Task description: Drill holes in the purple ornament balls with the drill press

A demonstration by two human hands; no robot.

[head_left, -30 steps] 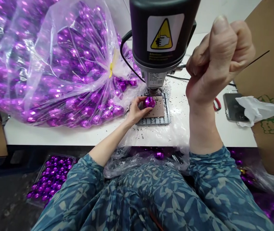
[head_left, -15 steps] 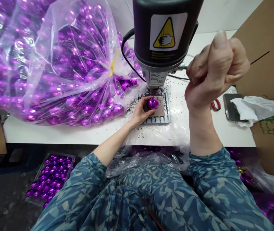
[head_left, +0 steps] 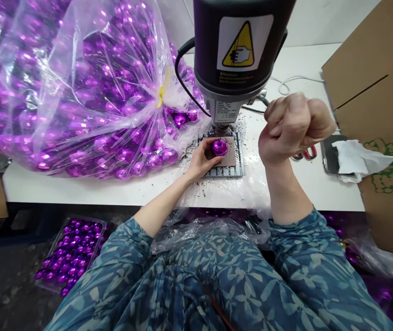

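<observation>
A shiny purple bauble (head_left: 220, 147) rests on a small brown board (head_left: 230, 158), gripped at its left side between the thumb and fingers of my left hand (head_left: 201, 158). Right above it is the chuck (head_left: 221, 129) of a black drill press (head_left: 237, 50) with a yellow warning sticker; the bit's tip meets the bauble's top, though whether it is inside I cannot tell. My right hand (head_left: 294, 126) is closed in a fist round the drill press's feed lever (head_left: 263, 99), most of which the fingers hide. Below the board lies a slotted metal base (head_left: 225, 172) strewn with dark shavings.
A big clear bag of purple baubles (head_left: 113, 101) fills the table's left. Red-handled scissors (head_left: 309, 153), a phone (head_left: 330, 156) and a crumpled tissue (head_left: 361, 158) lie right, beside a cardboard box (head_left: 378, 105). A clear tub of baubles (head_left: 74, 253) stands low on the left.
My right fist has come down and a little to the left, turning the lever. My left hand and the bauble have stayed in place.
</observation>
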